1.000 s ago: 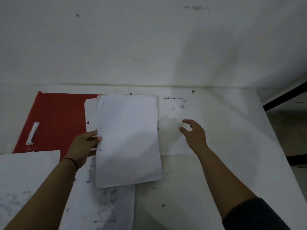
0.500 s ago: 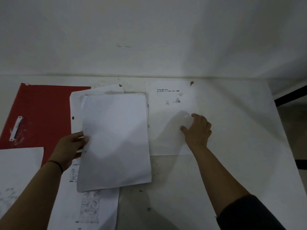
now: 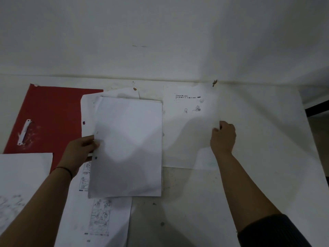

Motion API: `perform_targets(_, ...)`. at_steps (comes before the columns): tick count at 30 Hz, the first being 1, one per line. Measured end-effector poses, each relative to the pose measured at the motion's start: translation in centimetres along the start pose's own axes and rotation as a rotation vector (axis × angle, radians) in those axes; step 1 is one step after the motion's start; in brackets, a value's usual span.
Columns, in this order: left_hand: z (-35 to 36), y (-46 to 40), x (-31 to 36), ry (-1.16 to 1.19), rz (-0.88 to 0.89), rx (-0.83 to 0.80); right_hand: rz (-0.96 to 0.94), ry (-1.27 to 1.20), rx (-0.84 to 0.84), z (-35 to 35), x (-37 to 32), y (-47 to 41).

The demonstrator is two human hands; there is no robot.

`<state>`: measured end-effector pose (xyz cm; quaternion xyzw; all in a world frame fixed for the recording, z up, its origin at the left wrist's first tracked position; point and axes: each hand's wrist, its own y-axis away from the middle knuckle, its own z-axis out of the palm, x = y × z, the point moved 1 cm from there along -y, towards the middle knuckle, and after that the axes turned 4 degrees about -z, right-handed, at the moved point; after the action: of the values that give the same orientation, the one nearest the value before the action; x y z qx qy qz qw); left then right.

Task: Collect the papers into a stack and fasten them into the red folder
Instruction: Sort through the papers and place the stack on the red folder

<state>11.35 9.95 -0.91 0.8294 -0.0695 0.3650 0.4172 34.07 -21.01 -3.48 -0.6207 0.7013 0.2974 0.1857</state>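
Head view — the right hand [image 3: 223,138], which a second ago hovered with spread fingers above the printed sheet [image 3: 187,125] and half a second ago lay flat upon it, has now slid to that sheet's right edge, where its curled fingers seem to pinch the margin; the sheet has not yet visibly left the table [image 3: 258,139]; the left hand [image 3: 80,152] keeps its grip on the left edge of the gathered stack [image 3: 126,145], thumb on top, held just beside the printed sheet; the red folder [image 3: 53,111] lies open at the far left with its white fastener [image 3: 24,132] exposed, partly overlapped by loose pages — by this reading the next paper is about to join the stack; fastening remains undone.
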Motion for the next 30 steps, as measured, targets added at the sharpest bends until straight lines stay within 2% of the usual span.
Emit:
perform_targets(9,-0.9,0.4,-0.2,0.077,-0.026,-0.06,-0.009,-0.176,0.028,-1.7,0.0,0.7)
perform_targets(22,-2.7,0.5,0.3,0.219,-0.023,-0.039,-0.041,-0.17,0.102,-6.4,-2.4,3.5)
perform_targets(30,-4.9,1.3,0.0,0.26,0.026,-0.114,-0.056,-0.257,0.031,-6.6,-4.9,6.3)
